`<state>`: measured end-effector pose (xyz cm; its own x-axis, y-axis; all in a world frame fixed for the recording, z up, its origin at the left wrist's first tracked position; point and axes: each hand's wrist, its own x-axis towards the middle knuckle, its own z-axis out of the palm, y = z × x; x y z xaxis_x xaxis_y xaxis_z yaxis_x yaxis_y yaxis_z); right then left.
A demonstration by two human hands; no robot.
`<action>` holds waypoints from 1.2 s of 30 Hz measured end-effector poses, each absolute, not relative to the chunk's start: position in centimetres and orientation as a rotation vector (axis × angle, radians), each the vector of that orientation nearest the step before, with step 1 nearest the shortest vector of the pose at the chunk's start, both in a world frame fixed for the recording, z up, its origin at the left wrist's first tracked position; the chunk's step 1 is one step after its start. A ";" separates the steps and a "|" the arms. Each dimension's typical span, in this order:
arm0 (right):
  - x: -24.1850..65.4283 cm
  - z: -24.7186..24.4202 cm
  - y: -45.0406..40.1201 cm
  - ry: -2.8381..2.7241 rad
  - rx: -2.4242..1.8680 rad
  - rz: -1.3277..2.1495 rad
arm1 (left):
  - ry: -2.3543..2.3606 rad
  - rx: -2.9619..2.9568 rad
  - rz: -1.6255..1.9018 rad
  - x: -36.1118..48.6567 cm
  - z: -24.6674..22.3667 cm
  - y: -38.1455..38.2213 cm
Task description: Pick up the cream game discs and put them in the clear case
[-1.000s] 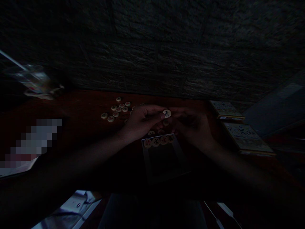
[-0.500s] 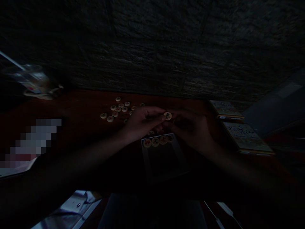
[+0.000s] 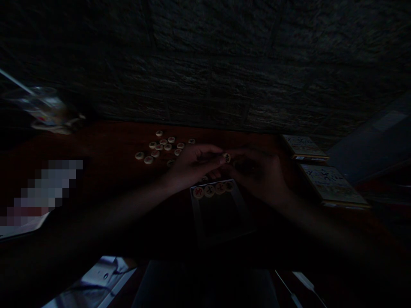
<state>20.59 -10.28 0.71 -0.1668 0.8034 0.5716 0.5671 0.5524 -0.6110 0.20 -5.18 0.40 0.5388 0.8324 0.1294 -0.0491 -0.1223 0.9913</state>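
Note:
Between my two hands, over the table, is a round xiangqi piece (image 3: 227, 158) with a dark character on its face. My left hand (image 3: 191, 164) pinches its left side between thumb and fingers. From the right, my right hand (image 3: 263, 173) reaches the same piece with curled fingertips; its palm side lies in deep shadow. Below the hands is a shallow open box (image 3: 245, 211). A row of xiangqi pieces (image 3: 209, 191), some marked red and some dark, lies along its far edge. Another piece (image 3: 204, 178) shows partly just beyond the box, under my left hand.
Several loose xiangqi pieces (image 3: 156, 153) lie scattered left of my hands. Two flat printed boxes (image 3: 334, 184) sit at the right. A clear cup (image 3: 48, 107) with a straw stands at the far left. A dark stone wall (image 3: 205, 77) rises behind the table.
The held xiangqi piece has turned slightly and shows less of its face; it sits a little lower. My hands have barely shifted, and the pieces in the box stay put.

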 end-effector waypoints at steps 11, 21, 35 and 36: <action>20.6 -0.2 -10.1 -1.715 -1.023 0.577 | 0.604 1.437 0.865 0.2 0.4 -5.2; 20.1 0.4 -9.9 -1.634 -0.969 0.695 | 0.624 1.430 0.932 -0.1 0.2 -5.0; 20.2 0.5 -9.6 -1.532 -1.057 0.780 | 0.661 1.422 0.867 0.0 0.6 -5.4; 20.1 0.4 -9.6 -1.521 -1.055 0.800 | 0.663 1.423 0.859 0.0 0.5 -5.5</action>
<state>20.14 -9.58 0.44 -0.0393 0.9227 0.3836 0.2065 0.3831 -0.9003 -0.03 -5.46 0.55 0.5525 0.8272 0.1027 -0.1103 -0.0496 0.9927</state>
